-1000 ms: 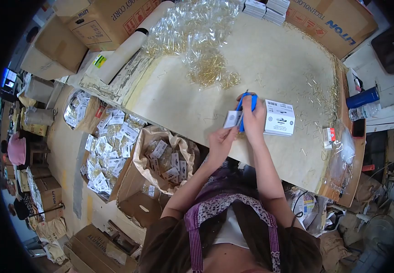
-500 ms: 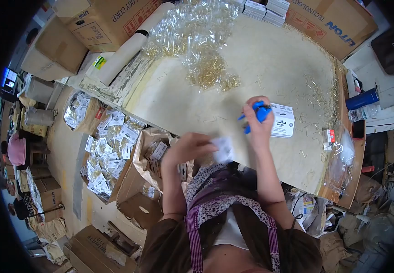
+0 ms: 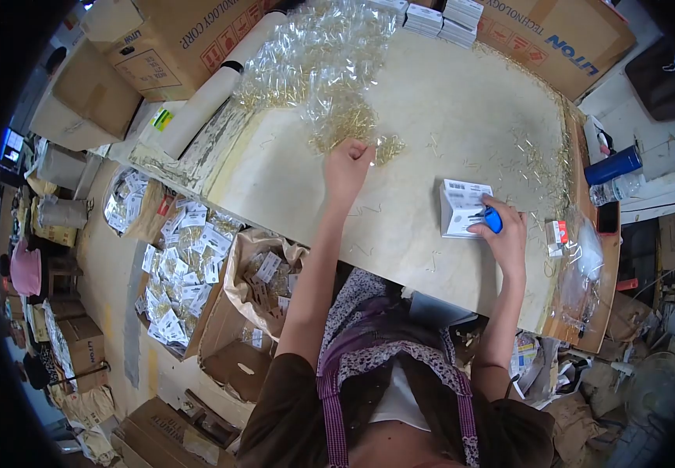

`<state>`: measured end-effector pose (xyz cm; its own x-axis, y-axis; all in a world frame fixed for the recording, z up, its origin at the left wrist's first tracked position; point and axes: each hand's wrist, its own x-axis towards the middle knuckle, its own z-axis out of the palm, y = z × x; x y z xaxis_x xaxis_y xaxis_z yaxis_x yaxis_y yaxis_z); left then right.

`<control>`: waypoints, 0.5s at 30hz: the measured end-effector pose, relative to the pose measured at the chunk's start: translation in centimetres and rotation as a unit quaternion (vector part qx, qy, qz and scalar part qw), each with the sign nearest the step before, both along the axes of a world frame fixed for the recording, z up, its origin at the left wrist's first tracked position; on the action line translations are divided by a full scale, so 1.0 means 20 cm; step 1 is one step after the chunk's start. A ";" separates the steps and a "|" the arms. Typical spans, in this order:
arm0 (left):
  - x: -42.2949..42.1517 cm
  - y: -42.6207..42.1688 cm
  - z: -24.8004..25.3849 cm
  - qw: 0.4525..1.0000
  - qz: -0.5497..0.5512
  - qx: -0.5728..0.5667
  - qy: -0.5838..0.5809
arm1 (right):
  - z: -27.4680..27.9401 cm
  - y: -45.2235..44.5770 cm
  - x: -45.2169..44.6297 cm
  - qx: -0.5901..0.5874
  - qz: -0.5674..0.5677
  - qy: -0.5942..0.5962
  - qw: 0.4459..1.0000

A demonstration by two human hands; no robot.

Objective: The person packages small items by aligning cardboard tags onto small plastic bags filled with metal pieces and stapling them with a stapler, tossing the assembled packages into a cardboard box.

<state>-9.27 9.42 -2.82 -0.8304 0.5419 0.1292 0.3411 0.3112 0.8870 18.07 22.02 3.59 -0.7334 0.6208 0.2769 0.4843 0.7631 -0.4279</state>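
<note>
My left hand (image 3: 349, 168) is at the lower edge of a heap of clear plastic bags (image 3: 318, 74) holding thin gold pins. Its fingers are pinched on a clear bag of gold pins (image 3: 388, 148), mostly hidden by the hand. On the right, my right hand (image 3: 507, 234) is closed around a small blue stapler (image 3: 492, 219). The thumb and fingertips of that hand also touch the right side of a stack of folded white printed cards (image 3: 462, 204), whose top card stands partly raised.
Loose gold pins (image 3: 536, 156) litter the table's right side, near a small red-and-white box (image 3: 556, 237). Card stacks (image 3: 456, 22) stand at the back. Left of the table, a carton (image 3: 185, 269) and a paper-lined box (image 3: 263, 273) hold carded packs. A blue bottle (image 3: 613, 167) lies at right.
The white-carded pack in my left hand is gone, and that hand has moved up to the bag heap. My right hand has moved right and down onto the cards, keeping the stapler.
</note>
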 end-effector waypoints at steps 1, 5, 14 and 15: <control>-0.01 -0.02 -0.02 1.000 0.000 0.000 0.000 | 0.00 -0.01 0.00 0.008 0.000 0.012 1.000; 0.08 -0.15 -0.03 0.933 -0.012 0.289 -0.212 | -0.01 -0.07 -0.07 0.028 -0.024 0.059 0.998; 0.27 -0.46 0.07 0.862 -0.093 0.253 -0.429 | 0.06 -0.20 -0.42 -0.288 0.012 0.114 0.951; 0.28 -0.48 0.07 0.867 -0.117 0.234 -0.425 | 0.06 -0.21 -0.45 -0.291 0.021 0.108 0.951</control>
<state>-3.66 -0.09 -1.46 -0.6077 0.7622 -0.2232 -0.4919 -0.1406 0.8592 9.10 17.85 4.77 -0.7257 0.6867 0.0425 0.3125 0.3840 -0.8689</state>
